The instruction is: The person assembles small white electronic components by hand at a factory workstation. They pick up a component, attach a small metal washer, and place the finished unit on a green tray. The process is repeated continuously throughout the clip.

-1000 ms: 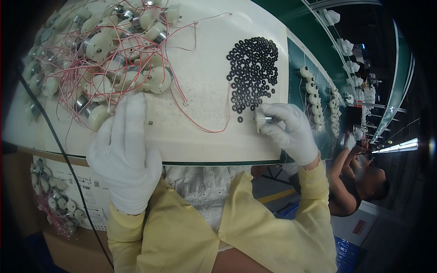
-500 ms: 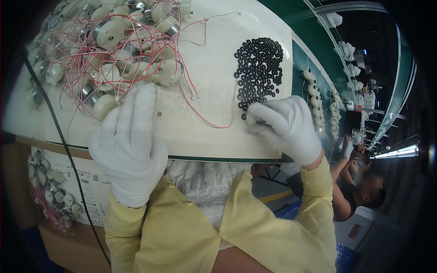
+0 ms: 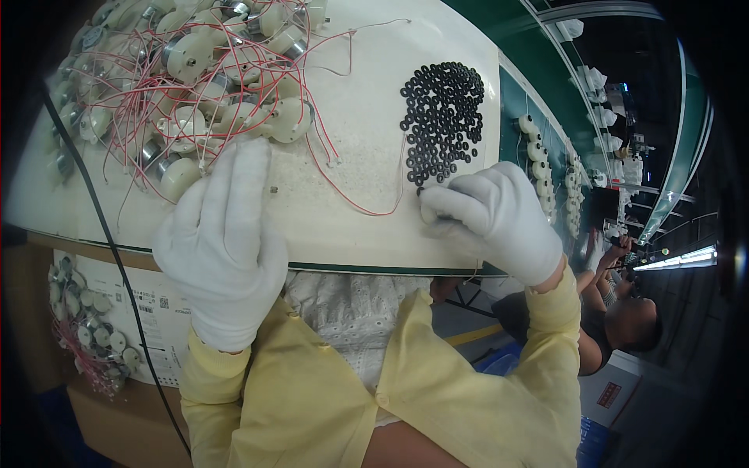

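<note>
My left hand (image 3: 222, 242), in a white glove, rests at the table's near edge with its fingers stretched out together, beside a heap of small motors (image 3: 187, 129) with cream round housings and red and white wires. A small metal pin-like piece (image 3: 273, 189) shows just right of its fingers; what it belongs to is unclear. My right hand (image 3: 491, 222), also gloved, has its thumb and fingers pinched together at the near end of a spread of small black rings (image 3: 443, 117). One black ring (image 3: 420, 190) shows beside the fingertips; whatever the pinch holds is hidden.
A long red wire (image 3: 355, 209) loops across the white tabletop (image 3: 351, 117). A black cable (image 3: 97, 203) crosses the left side. Below left, more motors (image 3: 94, 327) lie on a printed carton. Rows of cream parts (image 3: 538, 160) stand at the right, where another person (image 3: 608, 327) sits.
My right hand has shifted slightly, its pinched fingertips turning a little downward and left, with the wrist moving right. My left hand stays in place.
</note>
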`<state>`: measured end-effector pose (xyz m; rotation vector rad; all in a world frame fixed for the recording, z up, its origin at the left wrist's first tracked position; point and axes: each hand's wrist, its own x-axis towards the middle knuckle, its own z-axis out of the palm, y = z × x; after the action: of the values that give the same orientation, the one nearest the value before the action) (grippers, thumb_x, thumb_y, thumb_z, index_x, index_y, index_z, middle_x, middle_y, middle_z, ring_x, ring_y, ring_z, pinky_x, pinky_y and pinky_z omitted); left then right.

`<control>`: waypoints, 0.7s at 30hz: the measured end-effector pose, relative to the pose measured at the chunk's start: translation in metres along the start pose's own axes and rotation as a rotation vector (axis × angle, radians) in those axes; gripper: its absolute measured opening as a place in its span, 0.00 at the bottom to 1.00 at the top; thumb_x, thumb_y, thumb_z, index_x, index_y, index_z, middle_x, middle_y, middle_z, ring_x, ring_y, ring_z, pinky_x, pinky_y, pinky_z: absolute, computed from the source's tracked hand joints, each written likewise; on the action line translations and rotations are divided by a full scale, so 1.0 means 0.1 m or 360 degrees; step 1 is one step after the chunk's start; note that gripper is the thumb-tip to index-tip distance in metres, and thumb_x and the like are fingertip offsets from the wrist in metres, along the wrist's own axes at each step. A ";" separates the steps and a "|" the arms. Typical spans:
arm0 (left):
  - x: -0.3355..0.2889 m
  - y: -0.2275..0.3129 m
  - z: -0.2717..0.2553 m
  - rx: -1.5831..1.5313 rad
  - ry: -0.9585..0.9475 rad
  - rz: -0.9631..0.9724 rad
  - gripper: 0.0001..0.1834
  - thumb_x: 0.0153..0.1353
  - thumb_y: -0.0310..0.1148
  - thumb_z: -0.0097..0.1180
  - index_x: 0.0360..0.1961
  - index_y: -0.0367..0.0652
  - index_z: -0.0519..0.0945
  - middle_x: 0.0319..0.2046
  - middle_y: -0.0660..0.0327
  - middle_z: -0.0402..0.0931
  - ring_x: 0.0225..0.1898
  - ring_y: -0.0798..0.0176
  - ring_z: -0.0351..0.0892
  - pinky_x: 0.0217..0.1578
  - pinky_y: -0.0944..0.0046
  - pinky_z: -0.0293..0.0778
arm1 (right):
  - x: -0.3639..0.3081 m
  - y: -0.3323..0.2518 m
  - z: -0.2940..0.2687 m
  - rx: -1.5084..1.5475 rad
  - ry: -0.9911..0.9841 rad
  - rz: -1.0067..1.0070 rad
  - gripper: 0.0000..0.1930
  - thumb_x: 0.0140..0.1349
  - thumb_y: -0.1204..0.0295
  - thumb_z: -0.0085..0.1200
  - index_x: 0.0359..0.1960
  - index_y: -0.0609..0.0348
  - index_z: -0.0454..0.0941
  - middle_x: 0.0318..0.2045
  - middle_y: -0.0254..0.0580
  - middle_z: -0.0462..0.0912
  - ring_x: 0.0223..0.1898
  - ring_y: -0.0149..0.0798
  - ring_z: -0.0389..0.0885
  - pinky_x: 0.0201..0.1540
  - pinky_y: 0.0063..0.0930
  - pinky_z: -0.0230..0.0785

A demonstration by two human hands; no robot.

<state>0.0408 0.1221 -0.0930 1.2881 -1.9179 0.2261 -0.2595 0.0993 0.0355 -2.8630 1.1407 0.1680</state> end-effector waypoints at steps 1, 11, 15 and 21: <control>0.00 0.00 0.00 0.0003 -0.0004 0.0000 0.39 0.45 0.23 0.58 0.66 0.46 0.81 0.56 0.59 0.84 0.47 0.55 0.81 0.41 0.56 0.78 | -0.02 0.02 -0.01 0.0053 -0.0026 0.0000 0.18 0.54 0.66 0.69 0.46 0.47 0.82 0.27 0.29 0.80 0.26 0.40 0.81 0.31 0.34 0.71; 0.01 -0.01 0.01 -0.0009 0.0017 0.0025 0.39 0.45 0.24 0.58 0.66 0.46 0.81 0.56 0.57 0.84 0.45 0.55 0.82 0.40 0.56 0.78 | 0.02 0.03 0.00 0.0194 0.0126 0.0083 0.18 0.54 0.69 0.69 0.47 0.51 0.81 0.30 0.27 0.84 0.26 0.41 0.83 0.29 0.37 0.70; 0.02 0.00 -0.01 0.0005 -0.0041 0.0003 0.40 0.45 0.24 0.58 0.66 0.46 0.80 0.56 0.57 0.84 0.45 0.55 0.82 0.39 0.56 0.78 | 0.02 -0.02 0.09 0.0075 0.0251 0.0146 0.16 0.56 0.66 0.70 0.45 0.48 0.81 0.30 0.25 0.84 0.27 0.39 0.83 0.31 0.36 0.68; 0.03 0.03 -0.04 -0.0004 -0.0084 -0.0037 0.40 0.45 0.24 0.59 0.66 0.46 0.80 0.56 0.57 0.84 0.45 0.55 0.82 0.40 0.56 0.77 | -0.07 -0.03 0.06 -0.0026 0.0053 0.0188 0.15 0.58 0.64 0.69 0.46 0.46 0.81 0.29 0.24 0.83 0.29 0.37 0.83 0.36 0.35 0.67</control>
<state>0.0402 0.1234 -0.0871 1.3258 -1.9458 0.1795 -0.2626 0.1064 0.0305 -2.8237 1.3217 0.1362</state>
